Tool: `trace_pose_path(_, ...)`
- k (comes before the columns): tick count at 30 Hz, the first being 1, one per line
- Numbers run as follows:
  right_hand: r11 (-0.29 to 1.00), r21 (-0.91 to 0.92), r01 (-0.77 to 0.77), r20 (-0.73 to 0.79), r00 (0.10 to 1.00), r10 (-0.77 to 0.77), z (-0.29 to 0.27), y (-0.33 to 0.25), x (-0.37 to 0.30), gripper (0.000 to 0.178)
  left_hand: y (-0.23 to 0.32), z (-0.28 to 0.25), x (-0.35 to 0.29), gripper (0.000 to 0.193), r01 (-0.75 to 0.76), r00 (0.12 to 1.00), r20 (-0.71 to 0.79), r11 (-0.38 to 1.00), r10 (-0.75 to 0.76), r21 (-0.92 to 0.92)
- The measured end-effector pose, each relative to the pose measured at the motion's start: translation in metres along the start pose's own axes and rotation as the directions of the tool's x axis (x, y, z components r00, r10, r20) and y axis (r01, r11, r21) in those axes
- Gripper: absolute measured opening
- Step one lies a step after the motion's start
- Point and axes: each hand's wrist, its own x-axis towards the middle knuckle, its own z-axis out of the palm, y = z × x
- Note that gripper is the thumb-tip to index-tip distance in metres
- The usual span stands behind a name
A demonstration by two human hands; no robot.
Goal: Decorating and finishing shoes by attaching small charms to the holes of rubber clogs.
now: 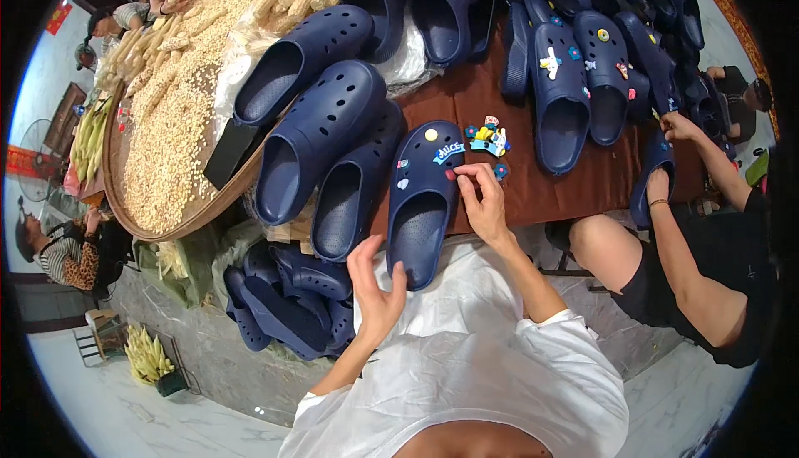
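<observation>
A navy clog (pixel 422 200) points away from me at the table's front edge. It carries a yellow round charm, a blue lettered charm (pixel 448 152) and small charms on its left side. My right hand (pixel 487 208) reaches its right edge, thumb and forefinger pinched at a small pinkish-red shoe charm (pixel 450 174). By the heel is my left hand (pixel 377 287), its fingers apart and curved; its thumb is close to the heel rim, and contact is hard to tell. Several loose charms (pixel 489 139) lie on the brown cloth, just right of the clog.
Plain navy clogs (pixel 320 138) crowd the left, beside a round tray of corn kernels (pixel 158 229). Decorated clogs (pixel 562 96) stand at right. A co-worker's hands (pixel 670 150) handle another clog there. More clogs (pixel 287 304) lie in a bag below. Other people sit around the tray.
</observation>
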Motion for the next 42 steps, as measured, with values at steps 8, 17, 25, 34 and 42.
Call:
trace_pose_path(8,0.988,0.060,-0.145,0.030,0.989,0.144,0.002,0.000,0.010,0.017,-0.009,0.082,0.055,0.040,0.424,0.904,0.367,0.584,-0.221,-0.692)
trace_pose_path(17,0.954,0.044,-0.297,0.074,0.953,0.293,0.004,0.006,0.021,0.031,0.013,0.096,0.087,0.035,0.614,0.763,0.496,0.225,-0.415,-0.757)
trace_pose_path(25,0.954,-0.087,-0.286,0.098,0.951,0.294,0.000,-0.009,0.024,0.027,0.009,0.097,0.080,0.033,0.594,0.772,0.472,0.218,-0.426,-0.775)
trace_pose_path(34,0.959,-0.277,-0.057,0.100,0.991,0.087,0.002,-0.011,0.020,0.013,0.011,0.100,0.078,0.015,0.592,0.746,0.467,0.151,-0.474,-0.792)
trace_pose_path(42,0.960,-0.281,0.002,0.045,0.999,0.011,0.008,0.001,0.014,0.012,-0.001,0.109,0.074,0.034,0.565,0.754,0.433,0.150,-0.494,-0.811)
